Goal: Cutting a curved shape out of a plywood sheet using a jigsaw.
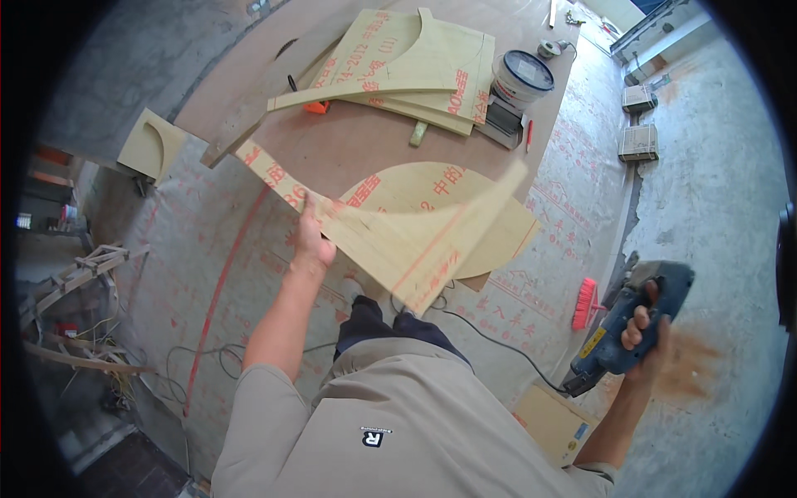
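My left hand (pixel 314 241) is closed on the edge of a cut plywood piece (pixel 365 236), thumb on its upper face. The piece has a deep concave curve and two pointed arms, with red print on its face. It is held tilted above the work table, and its right arm is smeared by motion. Out to the right, my right hand (pixel 643 336) is wrapped round the handle of a dark blue corded jigsaw (pixel 610 349), apart from the wood. Its blade cannot be made out. Behind the held piece, a rounded plywood panel (pixel 498 220) lies on the table.
Stacked plywood sheets (pixel 374 50) lie on the work table (pixel 307 141), with a curved strip on top. A white bucket (pixel 521 80) stands at its right edge. The tool's cord (pixel 498 340) runs across the covered floor. A pink broom (pixel 586 305) and a cardboard box (pixel 548 423) are on the right.
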{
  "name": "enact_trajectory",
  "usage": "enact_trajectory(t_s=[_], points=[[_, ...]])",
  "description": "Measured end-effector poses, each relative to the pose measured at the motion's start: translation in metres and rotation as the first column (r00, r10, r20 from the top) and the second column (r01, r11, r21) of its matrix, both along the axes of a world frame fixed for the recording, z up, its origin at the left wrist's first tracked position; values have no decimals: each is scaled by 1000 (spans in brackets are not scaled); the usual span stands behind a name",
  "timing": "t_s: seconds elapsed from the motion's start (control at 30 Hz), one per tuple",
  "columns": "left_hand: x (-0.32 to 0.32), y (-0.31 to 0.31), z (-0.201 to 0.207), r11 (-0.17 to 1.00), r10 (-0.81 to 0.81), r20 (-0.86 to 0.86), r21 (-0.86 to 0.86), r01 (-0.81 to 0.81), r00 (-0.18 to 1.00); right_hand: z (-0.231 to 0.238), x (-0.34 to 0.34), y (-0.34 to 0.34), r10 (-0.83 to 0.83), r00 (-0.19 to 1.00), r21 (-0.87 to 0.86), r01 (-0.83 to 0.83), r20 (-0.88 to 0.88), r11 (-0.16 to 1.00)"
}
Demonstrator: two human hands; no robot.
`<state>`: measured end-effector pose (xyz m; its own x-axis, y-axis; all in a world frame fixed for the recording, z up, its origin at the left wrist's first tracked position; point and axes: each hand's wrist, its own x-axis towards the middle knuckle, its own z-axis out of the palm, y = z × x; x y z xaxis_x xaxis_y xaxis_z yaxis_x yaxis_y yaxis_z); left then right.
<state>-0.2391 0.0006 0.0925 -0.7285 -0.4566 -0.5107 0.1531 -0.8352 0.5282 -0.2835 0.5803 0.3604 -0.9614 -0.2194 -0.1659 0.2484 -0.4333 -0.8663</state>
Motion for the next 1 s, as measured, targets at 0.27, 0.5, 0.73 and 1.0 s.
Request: enact_trajectory(t_s=[0.27, 0.5, 0.73, 1.0], points=[[-120, -74, -1, 958, 286, -141, 24, -286, 948, -101, -19, -4, -136, 972, 475, 29, 192, 880], [-216, -107, -55, 986, -66, 94, -147, 80, 993, -113, -36, -53, -134, 969, 652, -35, 208, 757], [-61, -75, -74, 267, 246, 702, -711, 650, 668, -101, -34, -70, -38, 980, 662, -104, 196, 742], [0, 8, -108, 957, -288, 291, 42, 288, 912, -111, -53, -83, 187, 972, 860, -216, 143, 463]])
